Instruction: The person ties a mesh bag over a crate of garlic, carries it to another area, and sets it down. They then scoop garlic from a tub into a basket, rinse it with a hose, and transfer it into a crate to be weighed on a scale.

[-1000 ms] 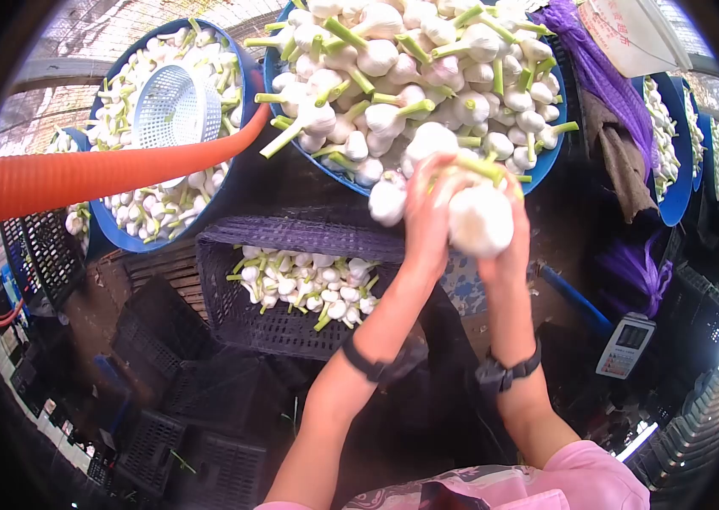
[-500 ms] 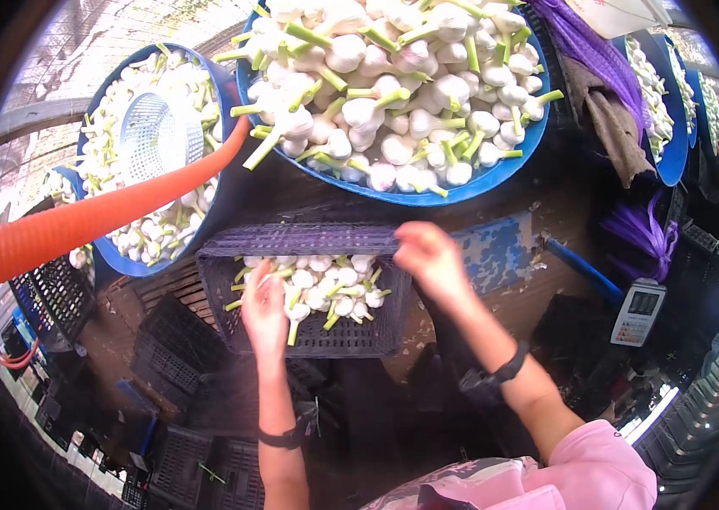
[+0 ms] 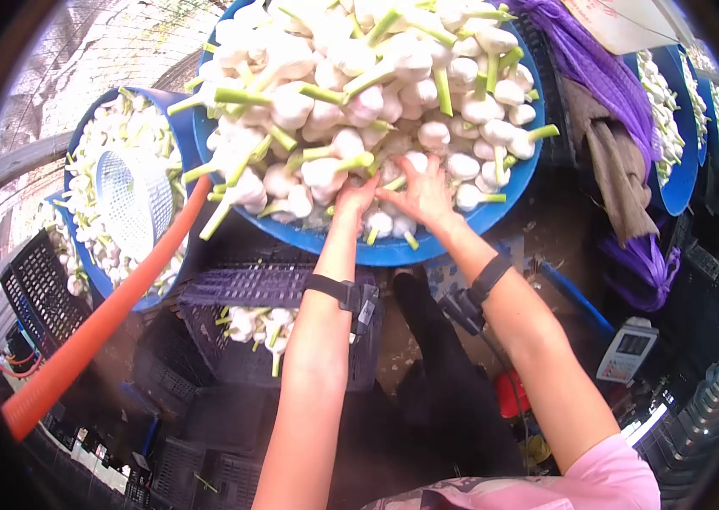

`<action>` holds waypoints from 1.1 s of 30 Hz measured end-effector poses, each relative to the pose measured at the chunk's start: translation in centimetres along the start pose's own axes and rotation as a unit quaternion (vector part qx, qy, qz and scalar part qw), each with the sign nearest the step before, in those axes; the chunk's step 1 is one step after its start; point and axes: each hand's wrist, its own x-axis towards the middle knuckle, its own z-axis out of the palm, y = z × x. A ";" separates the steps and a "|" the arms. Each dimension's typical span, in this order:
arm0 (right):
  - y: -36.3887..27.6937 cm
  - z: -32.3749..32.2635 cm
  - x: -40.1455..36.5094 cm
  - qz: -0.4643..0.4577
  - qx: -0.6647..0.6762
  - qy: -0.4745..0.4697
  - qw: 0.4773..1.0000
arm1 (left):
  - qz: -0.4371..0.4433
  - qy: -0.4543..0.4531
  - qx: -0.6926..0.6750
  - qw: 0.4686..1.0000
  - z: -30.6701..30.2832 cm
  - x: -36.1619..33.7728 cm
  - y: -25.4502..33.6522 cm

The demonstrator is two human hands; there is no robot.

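Both my hands reach into the front of a heaped pile of garlic bulbs (image 3: 432,136) with cut green stems, in a large blue tub (image 3: 427,250). My left hand (image 3: 356,199) lies among the bulbs near the front rim, fingers stretched forward and partly hidden. Just right of it, my right hand (image 3: 424,197) spreads its fingers over the bulbs, touching them, with the thumb toward the left hand. Below, a dark plastic crate (image 3: 351,357) holds more garlic bulbs (image 3: 259,326), partly covered by my left forearm.
An orange corrugated hose (image 3: 121,310) crosses at left, before another blue tub (image 3: 174,144) of garlic with a white perforated basket (image 3: 134,204). At right are purple netting (image 3: 644,263), brown cloth (image 3: 619,187), a handheld device with a screen (image 3: 629,350) and further tubs (image 3: 681,183).
My hands have moved from above the crate up and forward into the garlic in the big tub. The view has shifted, and the tub now appears lower and nearer.
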 end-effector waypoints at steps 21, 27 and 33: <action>3.1 6.2 5.1 0.208 0.265 0.079 0.938 | -0.010 -0.159 -0.468 0.869 4.7 7.0 -7.2; 1.8 3.3 1.3 0.220 0.605 0.098 0.759 | -0.065 -0.078 -0.587 0.803 2.7 -3.9 0.3; -2.2 -4.0 -1.5 0.087 0.716 0.205 0.662 | 0.182 0.070 -0.493 0.848 1.2 -9.5 6.0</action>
